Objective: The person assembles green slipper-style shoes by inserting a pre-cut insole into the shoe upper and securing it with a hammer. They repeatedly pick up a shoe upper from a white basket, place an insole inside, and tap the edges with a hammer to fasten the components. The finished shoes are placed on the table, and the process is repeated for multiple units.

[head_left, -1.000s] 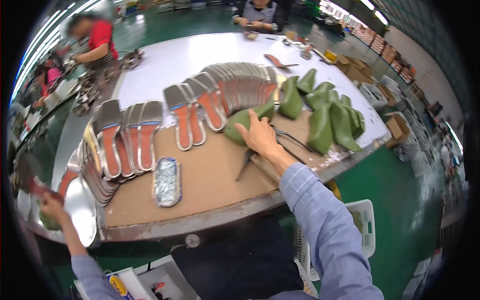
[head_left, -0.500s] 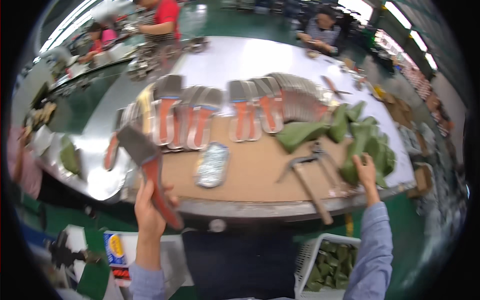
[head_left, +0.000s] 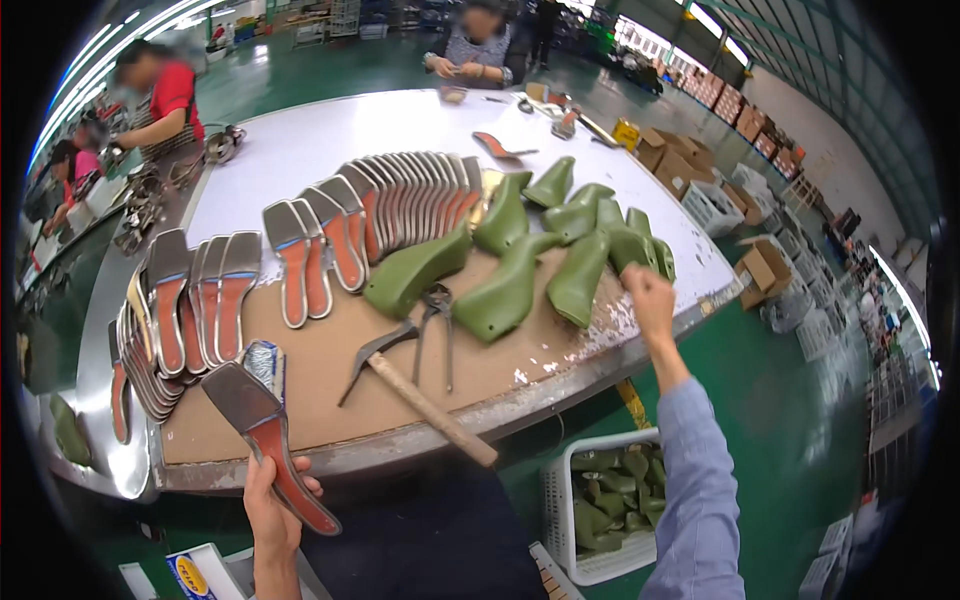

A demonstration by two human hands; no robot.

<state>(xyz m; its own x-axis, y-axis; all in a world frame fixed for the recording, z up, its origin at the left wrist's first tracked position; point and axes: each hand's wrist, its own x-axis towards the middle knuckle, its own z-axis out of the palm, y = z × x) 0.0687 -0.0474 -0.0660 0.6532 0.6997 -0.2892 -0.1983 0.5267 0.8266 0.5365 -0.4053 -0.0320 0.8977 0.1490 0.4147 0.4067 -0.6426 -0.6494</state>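
Observation:
My left hand (head_left: 275, 510) is wrapped round the narrow part of a shoe insole (head_left: 262, 425), grey at the broad end and red along the rest. It is held tilted, in front of the table's near edge. At the right, my right hand (head_left: 652, 305) has its fingers curled against the green shoe lasts (head_left: 630, 248); what lies inside its grip is hidden. More green lasts (head_left: 497, 297) lie in a loose group left of that hand. Similar insoles (head_left: 292, 262) stand and lean in rows across the table's middle and left.
On the brown board (head_left: 320, 400) lie a wooden-handled hammer (head_left: 425, 405), pincers (head_left: 436, 325) and a small wrapped block (head_left: 266, 365). A white basket (head_left: 562, 520) of green lasts stands below the edge. Two people work at the far side and far left; cartons (head_left: 675, 160) stand at right.
The view has swung rightward, so the table things appear farther left. My right hand's fingers, spread over the lasts before, are now curled. My left hand still holds the insole.

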